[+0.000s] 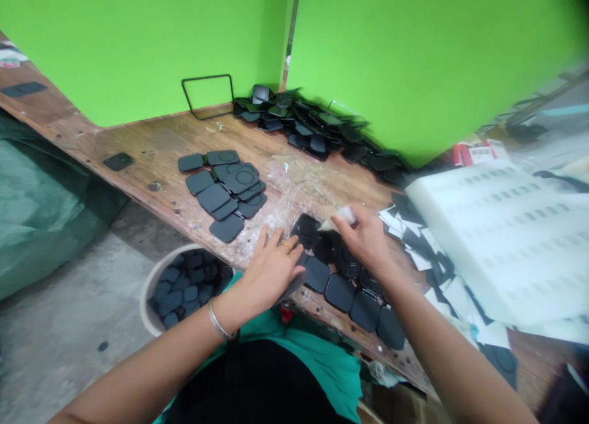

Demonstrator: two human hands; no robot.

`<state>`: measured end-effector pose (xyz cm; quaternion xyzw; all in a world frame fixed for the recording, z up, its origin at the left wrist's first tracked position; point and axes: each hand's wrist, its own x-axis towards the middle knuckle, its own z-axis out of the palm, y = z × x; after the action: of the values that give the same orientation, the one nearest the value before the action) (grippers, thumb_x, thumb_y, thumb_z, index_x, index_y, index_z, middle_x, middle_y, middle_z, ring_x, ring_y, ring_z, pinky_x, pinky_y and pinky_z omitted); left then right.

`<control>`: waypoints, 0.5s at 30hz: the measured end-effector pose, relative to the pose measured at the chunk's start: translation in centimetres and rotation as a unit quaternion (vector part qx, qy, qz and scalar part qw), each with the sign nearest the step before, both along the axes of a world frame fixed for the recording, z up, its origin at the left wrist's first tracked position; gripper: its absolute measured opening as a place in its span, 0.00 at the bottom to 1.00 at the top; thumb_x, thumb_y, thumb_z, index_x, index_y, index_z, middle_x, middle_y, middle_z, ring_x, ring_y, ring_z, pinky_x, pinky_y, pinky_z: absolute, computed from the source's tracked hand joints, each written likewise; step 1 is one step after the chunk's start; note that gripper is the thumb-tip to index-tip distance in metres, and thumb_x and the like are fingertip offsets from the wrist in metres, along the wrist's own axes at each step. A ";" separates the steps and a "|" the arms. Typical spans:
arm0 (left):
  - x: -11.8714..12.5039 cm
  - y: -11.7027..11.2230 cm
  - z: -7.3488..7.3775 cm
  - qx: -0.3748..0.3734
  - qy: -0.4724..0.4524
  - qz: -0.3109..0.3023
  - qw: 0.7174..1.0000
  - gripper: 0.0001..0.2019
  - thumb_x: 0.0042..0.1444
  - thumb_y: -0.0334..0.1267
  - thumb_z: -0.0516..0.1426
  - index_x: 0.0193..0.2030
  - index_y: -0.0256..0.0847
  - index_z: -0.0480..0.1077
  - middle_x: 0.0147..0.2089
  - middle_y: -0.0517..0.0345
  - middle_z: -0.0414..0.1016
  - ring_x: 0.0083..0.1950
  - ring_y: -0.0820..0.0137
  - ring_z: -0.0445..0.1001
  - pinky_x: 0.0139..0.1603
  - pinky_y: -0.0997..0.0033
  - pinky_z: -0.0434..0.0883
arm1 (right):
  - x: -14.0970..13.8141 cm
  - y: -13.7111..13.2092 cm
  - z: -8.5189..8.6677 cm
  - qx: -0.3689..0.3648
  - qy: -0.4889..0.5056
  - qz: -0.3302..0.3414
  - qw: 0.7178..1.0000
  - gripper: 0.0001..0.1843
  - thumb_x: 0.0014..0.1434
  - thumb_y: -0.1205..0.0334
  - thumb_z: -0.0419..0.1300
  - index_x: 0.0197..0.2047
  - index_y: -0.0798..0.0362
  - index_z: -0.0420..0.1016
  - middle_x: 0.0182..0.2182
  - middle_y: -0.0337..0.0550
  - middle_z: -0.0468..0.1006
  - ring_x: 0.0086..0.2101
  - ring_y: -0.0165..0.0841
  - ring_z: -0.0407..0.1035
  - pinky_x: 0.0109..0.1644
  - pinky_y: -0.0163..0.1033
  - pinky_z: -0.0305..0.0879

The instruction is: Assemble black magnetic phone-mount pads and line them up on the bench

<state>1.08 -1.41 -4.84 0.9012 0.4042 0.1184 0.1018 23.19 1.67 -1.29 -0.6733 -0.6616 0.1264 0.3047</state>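
In my right hand (368, 237) is a small whitish squeeze bottle (343, 216), its pale tip pointing left and down over a dark piece (306, 227) with a round part. My left hand (276, 267) lies with its fingers outstretched beside that piece, near the table edge. Partly under its palm a flat black piece (294, 283) shows; whether the thumb presses on it I cannot tell. A row of hinged black pieces (339, 292) runs along the edge between my arms, flat rounded plates toward me. My right forearm hides part of the row.
Finished-looking flat black pieces (242, 178) lie stacked to the left. A dark heap (317, 126) rests against the green panel (414, 62). Below the edge stands a bucket (150, 289) of black pieces. White foam trays (501, 240) and scattered paper bits (418, 258) are at right.
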 end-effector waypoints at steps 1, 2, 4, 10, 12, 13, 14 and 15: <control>0.0 0.0 -0.1 0.003 -0.005 0.000 1.000 0.17 0.64 0.43 0.55 0.57 0.41 0.71 0.61 0.47 0.72 0.66 0.46 0.61 0.68 0.33 0.50 | 0.0 -0.4 -0.1 -0.013 0.031 -0.005 0.999 0.16 0.56 0.50 0.57 0.23 0.50 0.63 0.18 0.36 0.65 0.22 0.30 0.58 0.27 0.37 0.50; 0.0 0.0 -0.3 0.008 -0.008 0.000 1.000 0.17 0.64 0.43 0.55 0.57 0.41 0.71 0.61 0.47 0.72 0.66 0.46 0.61 0.68 0.33 0.49 | 0.1 -0.7 -0.3 -0.031 0.073 -0.011 0.997 0.16 0.55 0.49 0.58 0.24 0.51 0.66 0.18 0.37 0.67 0.22 0.31 0.60 0.26 0.36 0.52; -0.1 0.1 -0.5 0.021 -0.007 0.004 1.000 0.17 0.64 0.44 0.55 0.56 0.41 0.72 0.61 0.47 0.72 0.66 0.46 0.62 0.68 0.33 0.49 | 0.2 -1.2 -0.8 -0.065 0.185 -0.040 0.980 0.16 0.53 0.48 0.60 0.26 0.52 0.70 0.19 0.38 0.71 0.22 0.31 0.64 0.26 0.36 0.58; -0.2 0.7 -0.8 0.052 0.007 -0.004 0.999 0.17 0.65 0.43 0.54 0.55 0.42 0.74 0.59 0.47 0.74 0.64 0.44 0.63 0.65 0.33 0.55 | 2.0 -3.3 -1.1 -0.062 0.554 -0.143 0.818 0.19 0.44 0.52 0.71 0.36 0.53 0.74 0.25 0.37 0.77 0.23 0.30 0.70 0.31 0.40 0.75; -0.4 1.3 -0.8 0.067 0.004 -0.013 0.998 0.16 0.64 0.43 0.53 0.55 0.42 0.75 0.58 0.45 0.75 0.64 0.42 0.64 0.63 0.33 0.58 | 2.9 -4.8 -0.5 -0.064 0.628 -0.140 0.763 0.17 0.43 0.56 0.72 0.35 0.54 0.75 0.26 0.38 0.78 0.24 0.30 0.71 0.33 0.41 0.77; -0.4 1.7 -0.8 0.071 0.005 -0.019 0.997 0.16 0.64 0.43 0.52 0.53 0.43 0.75 0.58 0.46 0.75 0.64 0.41 0.64 0.62 0.32 0.59 | 3.5 -5.7 -0.2 -0.068 0.655 -0.134 0.740 0.16 0.42 0.58 0.72 0.33 0.54 0.74 0.26 0.40 0.78 0.25 0.31 0.72 0.35 0.41 0.78; -0.5 2.1 -0.8 0.072 0.018 -0.030 0.997 0.17 0.65 0.44 0.51 0.53 0.43 0.76 0.58 0.47 0.75 0.64 0.40 0.64 0.61 0.33 0.60 | 4.1 -6.6 0.1 -0.071 0.679 -0.125 0.720 0.15 0.42 0.60 0.72 0.32 0.54 0.74 0.27 0.40 0.79 0.27 0.32 0.74 0.37 0.42 0.78; -0.5 2.6 -0.7 0.079 0.025 -0.036 0.996 0.18 0.64 0.44 0.50 0.52 0.42 0.77 0.57 0.46 0.76 0.62 0.39 0.65 0.59 0.34 0.62 | 4.7 -7.6 0.4 -0.072 0.698 -0.116 0.703 0.14 0.41 0.63 0.72 0.31 0.53 0.73 0.28 0.41 0.79 0.29 0.33 0.75 0.40 0.44 0.78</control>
<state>0.56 1.20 -5.53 0.9230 0.3637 0.1234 0.0241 27.90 -5.91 -0.89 -0.4837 -0.1660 0.5709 0.6423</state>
